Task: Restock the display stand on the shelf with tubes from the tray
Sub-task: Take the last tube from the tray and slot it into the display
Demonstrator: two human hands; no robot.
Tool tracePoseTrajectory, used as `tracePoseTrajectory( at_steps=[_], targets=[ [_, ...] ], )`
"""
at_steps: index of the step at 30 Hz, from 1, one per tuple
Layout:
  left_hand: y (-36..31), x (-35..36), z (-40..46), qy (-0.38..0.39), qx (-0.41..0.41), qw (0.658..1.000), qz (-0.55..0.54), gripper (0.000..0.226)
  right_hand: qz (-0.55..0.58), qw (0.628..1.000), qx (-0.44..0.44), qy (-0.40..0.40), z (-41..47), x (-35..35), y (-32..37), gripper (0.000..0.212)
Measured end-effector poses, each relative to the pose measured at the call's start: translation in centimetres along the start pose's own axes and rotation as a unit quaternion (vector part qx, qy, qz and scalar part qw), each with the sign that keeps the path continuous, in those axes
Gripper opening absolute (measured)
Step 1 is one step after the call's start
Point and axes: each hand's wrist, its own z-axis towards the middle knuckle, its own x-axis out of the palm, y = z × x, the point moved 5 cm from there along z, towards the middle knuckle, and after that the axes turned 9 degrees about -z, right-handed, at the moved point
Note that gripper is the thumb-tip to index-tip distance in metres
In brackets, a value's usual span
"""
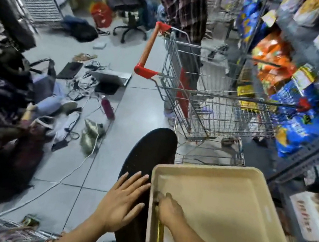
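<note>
A beige tray (234, 208) rests on a black round stool (149, 152) in front of me. A yellow tube (159, 236) lies along the tray's left inner wall. My right hand (170, 208) reaches into the tray with its fingers closed around the upper end of that tube. Spread flat, my left hand (123, 201) lies on the stool top just left of the tray and holds nothing. The display stand is not in sight.
A wire shopping cart (210, 99) with a red handle stands just beyond the stool. Shelves (307, 106) of snack bags run along the right. A person in a plaid shirt (183, 3) stands behind the cart. Cables, a laptop, a bottle and bags litter the floor at left.
</note>
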Motion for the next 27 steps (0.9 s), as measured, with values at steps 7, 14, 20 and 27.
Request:
tracePoseTrajectory(
  at_steps=[7,14,20,27],
  targets=[
    [-0.1,0.1,0.0,-0.001,-0.007,1.0,0.027,0.045,-0.014,0.997,0.02,0.071,1.3,-3.4,-0.1,0.044],
    [-1.5,-1.2,-0.2,-0.033,0.015,0.998,0.045,0.055,0.022,0.999,-0.027,-0.009,-6.8,-11.1,-3.7,0.022],
    [-8.2,-3.6,2.5,-0.108,0.146,0.982,0.045,0.054,0.024,0.978,-0.082,-0.188,-21.4,-22.5,-7.6,0.037],
    [-29.0,-8.9,9.8,-0.213,0.346,0.914,-0.016,0.07,-0.033,0.886,-0.021,-0.461,-43.7,-34.8,-11.1,0.014]
  ],
)
